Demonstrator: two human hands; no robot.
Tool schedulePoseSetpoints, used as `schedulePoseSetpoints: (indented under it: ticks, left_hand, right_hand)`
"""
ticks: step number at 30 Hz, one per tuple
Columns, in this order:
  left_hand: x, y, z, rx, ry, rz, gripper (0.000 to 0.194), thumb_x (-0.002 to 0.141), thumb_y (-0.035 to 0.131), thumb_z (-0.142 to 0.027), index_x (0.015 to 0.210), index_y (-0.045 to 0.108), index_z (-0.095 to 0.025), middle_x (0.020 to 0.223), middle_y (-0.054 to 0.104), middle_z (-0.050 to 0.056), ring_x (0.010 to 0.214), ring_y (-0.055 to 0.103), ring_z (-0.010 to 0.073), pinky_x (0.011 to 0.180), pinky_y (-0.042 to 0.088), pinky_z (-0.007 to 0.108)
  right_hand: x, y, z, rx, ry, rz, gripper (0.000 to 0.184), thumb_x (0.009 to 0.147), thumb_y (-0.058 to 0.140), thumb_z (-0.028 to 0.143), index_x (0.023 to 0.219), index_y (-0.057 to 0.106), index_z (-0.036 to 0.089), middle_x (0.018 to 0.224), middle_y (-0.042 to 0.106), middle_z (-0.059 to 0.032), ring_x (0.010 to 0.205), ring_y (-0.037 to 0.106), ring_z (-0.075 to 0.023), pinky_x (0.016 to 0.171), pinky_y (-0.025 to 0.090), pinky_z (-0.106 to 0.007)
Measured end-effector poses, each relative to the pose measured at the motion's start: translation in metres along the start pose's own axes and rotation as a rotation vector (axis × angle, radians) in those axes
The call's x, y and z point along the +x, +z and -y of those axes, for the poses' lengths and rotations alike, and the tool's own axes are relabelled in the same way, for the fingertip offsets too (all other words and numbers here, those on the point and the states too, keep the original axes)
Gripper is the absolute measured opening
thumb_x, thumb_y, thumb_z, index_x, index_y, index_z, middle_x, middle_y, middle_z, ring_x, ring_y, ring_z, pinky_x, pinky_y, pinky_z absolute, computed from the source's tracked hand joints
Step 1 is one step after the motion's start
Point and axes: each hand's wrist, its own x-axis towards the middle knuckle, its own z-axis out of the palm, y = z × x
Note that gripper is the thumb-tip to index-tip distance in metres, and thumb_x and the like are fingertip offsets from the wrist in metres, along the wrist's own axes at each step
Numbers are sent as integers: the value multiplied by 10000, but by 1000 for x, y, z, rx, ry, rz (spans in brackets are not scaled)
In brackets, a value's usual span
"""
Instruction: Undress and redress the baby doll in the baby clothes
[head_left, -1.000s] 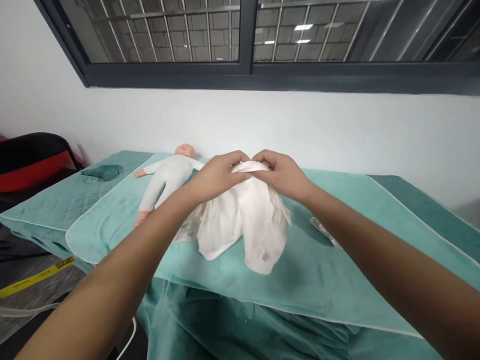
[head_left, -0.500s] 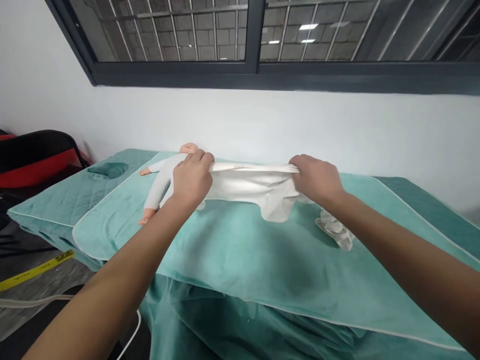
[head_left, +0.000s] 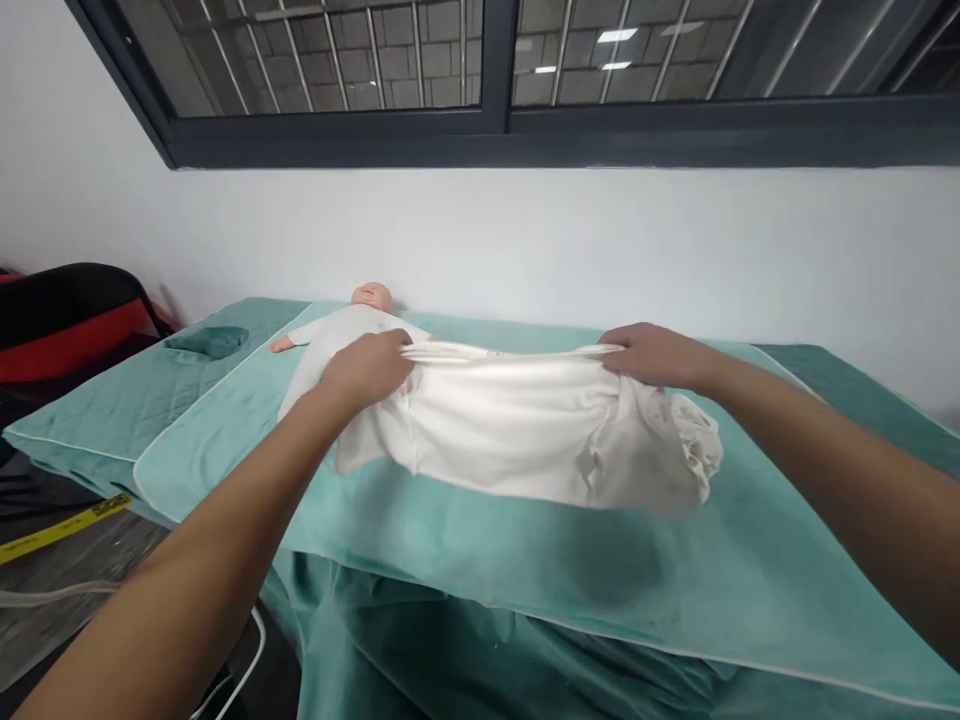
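Stretched between both hands above the bed hangs a white baby garment (head_left: 510, 425), its top edge pulled nearly straight and its lower part loose. My left hand (head_left: 373, 368) is closed on one end of that edge. At the other end my right hand (head_left: 651, 355) grips it too, fingers wrapped over the fabric. Behind my left hand a baby doll (head_left: 337, 330) in pale clothing lies on its back, its legs partly covered by my hand and the garment. Beside the garment's right side, a crumpled white cloth (head_left: 697, 435) is partly hidden.
A green cover (head_left: 465, 550) lies over the bed, which has a face hole (head_left: 206, 343) at its left end. A white wall (head_left: 525, 240) and a dark window frame (head_left: 337, 140) stand behind. To the left are a red and black chair (head_left: 75, 320) and a white cable (head_left: 251, 660).
The garment has swung down and opened out, so more of it shows. My hands have moved slightly lower and farther apart, still gripping it. More of the doll's head and body shows.
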Motion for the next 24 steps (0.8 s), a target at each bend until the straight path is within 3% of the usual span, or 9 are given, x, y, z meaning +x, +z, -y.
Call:
schedulePoseSetpoints:
  ticks: [3, 6, 8, 10, 11, 13, 16, 21, 24]
  left_hand:
    - [18, 23, -1, 51, -36, 71, 307, 897, 438, -356, 1114, 630, -256, 1084, 708, 75, 996, 651, 277, 830, 497, 376]
    - [25, 55, -9, 81, -99, -111, 331, 901, 423, -253, 1187, 582, -204, 1160, 664, 122, 1065, 613, 289, 857, 492, 402]
    - [18, 81, -17, 129, -64, -273, 387, 886, 432, -182, 1260, 532, -166, 1256, 600, 160, 1159, 546, 316, 908, 469, 440]
    - [7, 111, -27, 144, 115, -328, 414, 898, 404, -140, 1297, 510, -171, 1300, 568, 156, 1201, 503, 318, 954, 440, 456]
    - [1, 126, -31, 135, 247, -301, 402, 909, 384, -129, 1281, 525, -182, 1305, 566, 144, 1211, 496, 307, 980, 425, 452]
    - [-7, 153, -38, 81, 402, -159, 362, 917, 372, -115, 1210, 568, -196, 1253, 598, 116, 1185, 520, 275, 987, 429, 419]
    - [-3, 181, -40, -9, 339, -18, 326, 904, 382, -95, 1141, 596, -160, 1201, 625, 125, 1158, 554, 242, 986, 446, 377]
    - [32, 193, -34, -34, 214, -54, 401, 924, 413, -183, 1305, 517, -115, 1430, 490, 182, 1367, 414, 291, 1130, 349, 448]
    - [53, 194, -35, -33, 143, -78, 519, 913, 344, -113, 1428, 404, -89, 1504, 402, 213, 1420, 359, 307, 1146, 334, 457]
  right_hand:
    - [23, 23, 1, -246, 3, -28, 255, 800, 509, 175, 976, 690, 207, 1030, 707, -79, 879, 650, -232, 688, 463, -299]
    - [33, 61, 11, -385, 47, -158, 379, 833, 457, 94, 1163, 637, 151, 1123, 673, -171, 979, 636, -298, 775, 476, -392]
    - [30, 93, 21, -449, -61, -291, 465, 842, 410, 29, 1273, 570, 95, 1288, 587, -228, 1149, 559, -339, 890, 443, -451]
    - [23, 128, 33, -440, -282, -369, 480, 865, 388, 20, 1315, 543, 82, 1424, 492, -220, 1260, 475, -330, 987, 394, -441]
    - [19, 145, 38, -397, -387, -338, 457, 880, 376, 27, 1294, 560, 94, 1432, 491, -202, 1267, 468, -305, 1015, 377, -418]
    - [15, 174, 46, -271, -437, -233, 401, 920, 364, 75, 1238, 597, 153, 1368, 559, -141, 1227, 497, -251, 1029, 370, -368]
    - [20, 200, 46, -163, -280, -162, 350, 949, 383, 169, 1228, 595, 163, 1308, 604, -120, 1205, 519, -230, 1019, 388, -338]
    - [52, 205, 27, -143, -50, -207, 426, 961, 370, 265, 1309, 536, 84, 1473, 469, -184, 1360, 407, -292, 1101, 343, -408]
    - [71, 201, 23, -130, 34, -211, 471, 929, 346, 197, 1362, 510, 110, 1442, 509, -178, 1301, 485, -298, 1053, 399, -408]
